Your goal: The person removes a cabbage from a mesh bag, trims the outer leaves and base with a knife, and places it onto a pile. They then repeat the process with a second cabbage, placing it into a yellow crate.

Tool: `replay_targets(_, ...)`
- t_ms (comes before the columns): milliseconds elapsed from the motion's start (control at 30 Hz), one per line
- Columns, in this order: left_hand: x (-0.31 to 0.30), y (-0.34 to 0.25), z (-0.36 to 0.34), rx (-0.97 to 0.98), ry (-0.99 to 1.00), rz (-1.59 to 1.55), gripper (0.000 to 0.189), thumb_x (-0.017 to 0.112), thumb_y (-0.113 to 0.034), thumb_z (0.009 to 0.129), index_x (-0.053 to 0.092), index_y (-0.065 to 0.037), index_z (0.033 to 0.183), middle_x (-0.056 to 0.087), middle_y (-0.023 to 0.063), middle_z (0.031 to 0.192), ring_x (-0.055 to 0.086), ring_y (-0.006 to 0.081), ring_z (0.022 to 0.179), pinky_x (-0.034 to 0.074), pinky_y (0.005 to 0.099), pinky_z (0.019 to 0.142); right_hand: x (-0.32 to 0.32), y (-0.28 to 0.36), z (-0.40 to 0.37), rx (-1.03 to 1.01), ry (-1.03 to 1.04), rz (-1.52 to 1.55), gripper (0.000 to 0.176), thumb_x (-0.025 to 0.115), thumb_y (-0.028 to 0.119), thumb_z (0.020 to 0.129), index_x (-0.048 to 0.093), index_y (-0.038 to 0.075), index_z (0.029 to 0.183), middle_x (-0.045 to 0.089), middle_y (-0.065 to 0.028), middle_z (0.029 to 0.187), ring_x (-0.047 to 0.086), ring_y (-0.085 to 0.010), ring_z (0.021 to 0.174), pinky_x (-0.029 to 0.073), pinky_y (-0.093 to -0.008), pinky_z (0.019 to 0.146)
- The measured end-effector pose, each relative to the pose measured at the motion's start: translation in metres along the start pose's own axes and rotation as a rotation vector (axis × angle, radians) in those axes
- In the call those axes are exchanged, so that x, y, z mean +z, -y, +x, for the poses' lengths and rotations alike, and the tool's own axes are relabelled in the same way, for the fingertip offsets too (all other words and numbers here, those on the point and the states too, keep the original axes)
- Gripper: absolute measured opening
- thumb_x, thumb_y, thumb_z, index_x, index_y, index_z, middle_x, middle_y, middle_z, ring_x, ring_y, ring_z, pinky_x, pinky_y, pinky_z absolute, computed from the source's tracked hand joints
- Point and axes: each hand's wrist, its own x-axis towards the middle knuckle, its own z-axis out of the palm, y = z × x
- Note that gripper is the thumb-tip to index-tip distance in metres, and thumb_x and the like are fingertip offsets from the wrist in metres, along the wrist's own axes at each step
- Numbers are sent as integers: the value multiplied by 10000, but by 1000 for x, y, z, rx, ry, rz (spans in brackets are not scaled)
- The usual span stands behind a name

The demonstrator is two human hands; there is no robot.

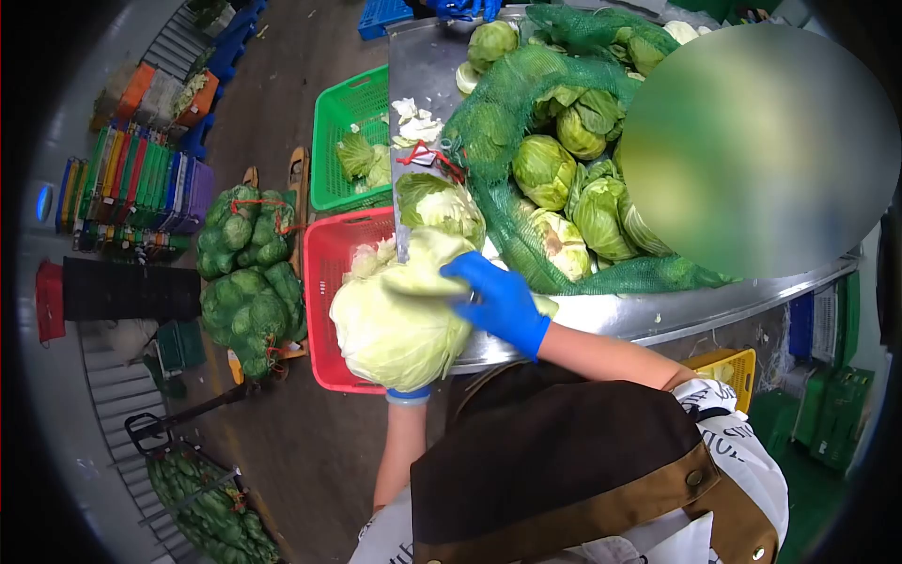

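A large pale cabbage (pixel 399 329) is held over the red basket (pixel 349 381) beside the metal table. My left hand (pixel 410 391), in a blue glove, supports it from below, mostly hidden by the cabbage. Over its upper right side, my right hand (pixel 501 297), also blue-gloved, is closed on a loose, motion-blurred cabbage leaf (pixel 425 261). Just beyond lies a half-peeled cabbage (pixel 443 209) on the table edge. Several green cabbages (pixel 545 171) lie in an open green net bag (pixel 498 113) to the right.
A green basket (pixel 322 141) with leaves stands beyond the red one. Leaf scraps (pixel 416 124) and a red tie lie on the metal table (pixel 427 70). Netted cabbages (pixel 246 305) rest on a pallet jack at left. Another person's blue-gloved hand (pixel 465 8) shows at the far edge.
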Motion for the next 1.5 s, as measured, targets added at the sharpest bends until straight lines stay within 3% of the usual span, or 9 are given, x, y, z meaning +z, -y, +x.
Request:
replay_targets(200, 11, 5, 0, 18, 157, -16, 664, 464, -401, 923, 248, -94, 1470, 312, 125, 1493, 319, 286, 1366, 257, 431, 1134, -29, -67, 27, 184, -91, -229, 349, 712, 269, 774, 609, 69, 1041, 649, -156, 923, 647, -313, 796, 511, -390, 714)
replay_targets(367, 20, 3, 2, 78, 308, 52, 632, 444, -402, 957, 239, -99, 1472, 304, 120, 1498, 316, 275, 1369, 249, 417, 1140, -37, 50, 11, 103, 219, -6, 596, 792, 386, 719, 565, 104, 1193, 625, -130, 1018, 629, -250, 853, 491, -363, 748)
replay_targets(467, 28, -4, 11, 147, 357, 201, 614, 436, -405, 970, 244, -105, 1471, 307, 113, 1497, 312, 269, 1372, 240, 416, 1142, -21, 34, -3, -24, 141, 93, 428, 791, 340, 733, 626, 95, 1042, 655, -97, 922, 625, -230, 776, 495, -335, 720)
replay_targets(700, 35, -23, 24, 377, 259, 1652, 586, 433, -423, 959, 309, -133, 1453, 348, 77, 1484, 292, 262, 1382, 198, 440, 1147, -47, -37, -13, 266, 78, -112, 374, 766, 294, 754, 656, 84, 1043, 673, -81, 890, 627, -213, 807, 496, -310, 755)
replay_targets(800, 33, -22, 24, 479, 255, 2040, 561, 453, -412, 955, 353, -137, 1434, 397, 64, 1456, 322, 248, 1364, 210, 421, 1140, -43, -16, -12, -16, -81, -29, 466, 807, 246, 715, 649, 69, 1116, 658, -102, 1035, 627, -174, 915, 483, -289, 815)
replay_targets(867, 34, -22, 26, 597, 252, 2265, 526, 495, -378, 953, 406, -129, 1407, 471, 58, 1409, 393, 224, 1323, 257, 370, 1124, -36, 9, -10, 139, 27, 180, 571, 798, 205, 734, 590, 65, 1247, 612, -82, 1205, 601, -126, 998, 472, -284, 882)
replay_targets(1100, 115, 13, -28, -647, 314, 977, 304, 592, -212, 920, 553, -58, 1179, 640, 95, 1009, 629, 148, 688, 522, 261, 519, -63, -41, -57, 450, 292, 688, 565, 723, 190, 809, 511, 5, 1299, 612, -64, 1160, 579, -94, 965, 479, -262, 848)
replay_targets(1233, 138, 70, -39, -899, 323, 972, 475, 453, -378, 974, 453, -57, 1323, 591, 170, 1192, 631, 235, 885, 546, 319, 657, -79, -58, -144, 265, 9, 1297, 571, 698, 317, 836, 514, -19, 1260, 615, -104, 1176, 598, -152, 1042, 467, -307, 940)
replay_targets(1500, 151, 224, 5, -1129, 293, 448, 528, 430, -359, 986, 364, -42, 1403, 458, 181, 1378, 521, 272, 1197, 444, 424, 1001, -200, -103, -251, 482, -722, 1499, 554, 471, 421, 946, 443, 71, 1374, 495, -118, 1379, 474, -280, 1260, 346, -421, 1082)
